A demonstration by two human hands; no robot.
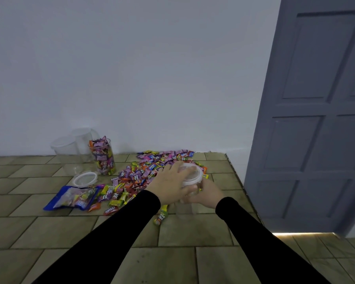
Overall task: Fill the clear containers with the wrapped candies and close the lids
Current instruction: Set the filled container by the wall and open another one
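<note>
A clear container stands on the tiled floor in front of me with a white lid on its top. My left hand lies over the lid, fingers curled round its rim. My right hand grips the container's side just under the lid. Behind and to the left of it spreads a pile of wrapped candies. A clear container filled with candies stands lidless by the wall, with two clear containers beside it that look empty.
A loose white lid lies on the tiles near a blue candy bag. A white wall runs behind everything. A grey door stands open at the right, past the edge of the raised tiled floor.
</note>
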